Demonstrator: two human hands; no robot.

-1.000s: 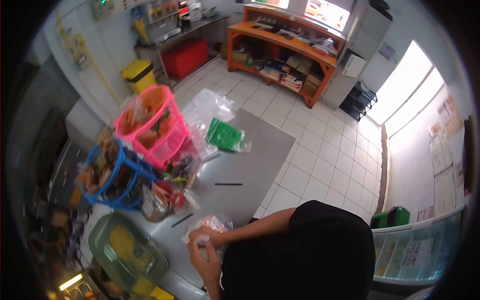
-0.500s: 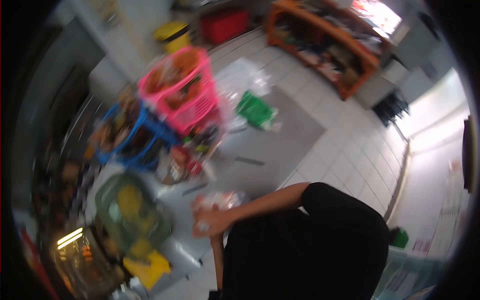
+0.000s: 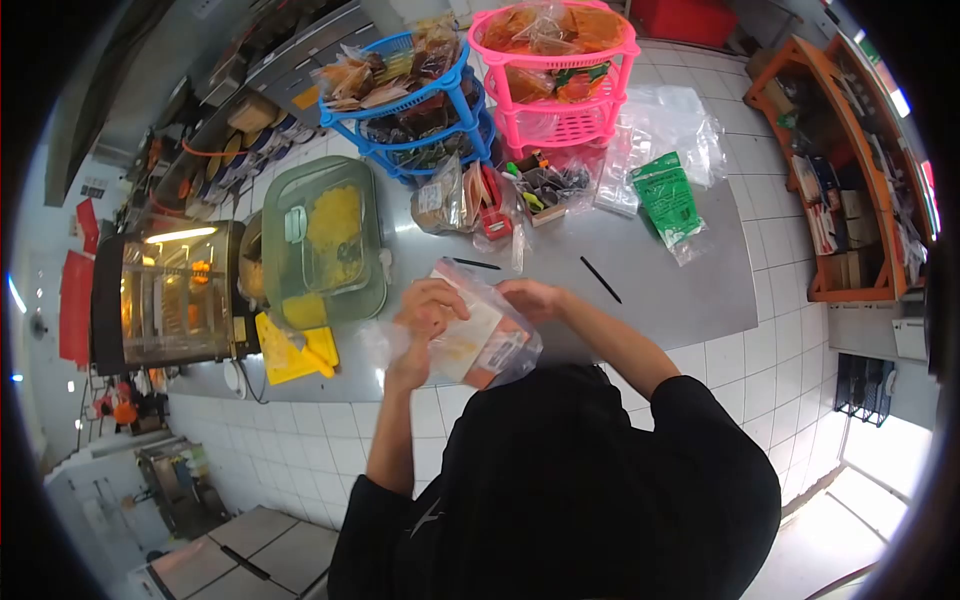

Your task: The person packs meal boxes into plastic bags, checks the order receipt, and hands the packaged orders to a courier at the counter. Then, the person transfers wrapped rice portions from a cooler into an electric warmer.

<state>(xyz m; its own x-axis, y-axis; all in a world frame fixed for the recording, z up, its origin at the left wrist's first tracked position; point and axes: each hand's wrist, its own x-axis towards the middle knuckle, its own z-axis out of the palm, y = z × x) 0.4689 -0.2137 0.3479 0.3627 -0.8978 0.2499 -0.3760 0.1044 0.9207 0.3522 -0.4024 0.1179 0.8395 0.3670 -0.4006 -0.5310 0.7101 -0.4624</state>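
Observation:
A clear plastic bag (image 3: 485,335) with pale and orange-pink flat contents and a printed label is between my hands, close to my body. My left hand (image 3: 428,310) has its fingers curled round the bag's left side. At the bag's upper right edge, my right hand (image 3: 530,298) grips it, fingers partly behind the plastic. Two dark pens lie beyond the hands, one (image 3: 477,264) just above the bag and another (image 3: 600,280) to the right.
On the steel table (image 3: 700,300) stand a green lidded tub (image 3: 375,225), blue (image 3: 470,125) and pink (image 3: 505,115) tiered baskets with bagged goods, and a green packet (image 3: 668,200). A yellow cloth (image 3: 285,355) lies near a lit glass cabinet (image 3: 175,295).
The view has swung left, so the table's left side and the lit cabinet show more. My hands, close together before, are now farther apart with the bag spread between them.

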